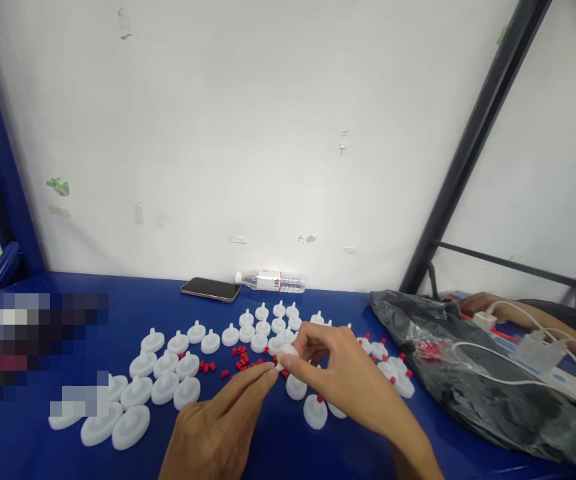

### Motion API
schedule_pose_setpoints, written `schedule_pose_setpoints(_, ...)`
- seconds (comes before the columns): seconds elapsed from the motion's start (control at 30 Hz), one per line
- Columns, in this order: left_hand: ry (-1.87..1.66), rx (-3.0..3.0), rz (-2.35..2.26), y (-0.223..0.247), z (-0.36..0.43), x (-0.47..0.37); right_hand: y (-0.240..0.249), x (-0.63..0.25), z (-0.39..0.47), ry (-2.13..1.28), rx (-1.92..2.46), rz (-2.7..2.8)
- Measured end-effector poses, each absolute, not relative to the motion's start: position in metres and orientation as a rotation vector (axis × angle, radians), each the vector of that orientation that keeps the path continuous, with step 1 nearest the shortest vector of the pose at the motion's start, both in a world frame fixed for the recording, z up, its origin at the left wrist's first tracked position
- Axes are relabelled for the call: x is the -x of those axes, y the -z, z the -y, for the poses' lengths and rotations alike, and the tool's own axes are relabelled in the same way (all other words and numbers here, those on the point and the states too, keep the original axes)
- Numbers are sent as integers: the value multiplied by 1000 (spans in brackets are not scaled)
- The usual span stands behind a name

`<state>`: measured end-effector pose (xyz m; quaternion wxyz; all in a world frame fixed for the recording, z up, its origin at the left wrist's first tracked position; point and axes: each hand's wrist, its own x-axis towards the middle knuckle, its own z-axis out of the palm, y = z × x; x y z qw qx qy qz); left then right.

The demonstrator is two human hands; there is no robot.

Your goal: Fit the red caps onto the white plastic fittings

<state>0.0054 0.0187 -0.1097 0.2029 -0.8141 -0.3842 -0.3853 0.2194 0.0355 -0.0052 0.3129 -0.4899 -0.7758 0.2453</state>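
Note:
My right hand (341,370) pinches a white nozzle cap (288,350), tilted so its narrow tip points down and left. My left hand (223,413) meets that tip with its fingertips pressed together; its thumb and whatever it grips are hidden. Small red tip caps (242,360) lie scattered on the blue table (68,303) just beyond the hands. Many more white nozzle caps (167,387) stand bare to the left and behind. Right of my hands, several nozzle caps (315,411) carry red tips, and others are partly covered by my right hand.
A phone (211,289) and a clear plastic bottle (271,281) lie by the wall. At right are a dark plastic bag (448,373), a bag of red pieces (433,350) and a power strip with white cables (543,363). Another person's arm (513,313) reaches in behind these.

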Motion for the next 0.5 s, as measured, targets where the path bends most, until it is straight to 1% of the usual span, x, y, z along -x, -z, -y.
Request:
schedule_pose_setpoints(0.2,1138,2284,1063,107,-18,-8,4,-221,-33,-641,1274,2088)
schedule_pose_setpoints(0.4,1522,2282,1285,95,-11,-22,0,-219,-28,-675,1127,2200)
schedule_pose_setpoints(0.5,1525,2371,1319,94,-8,-25,-8,-216,-24,-750,1032,2255)
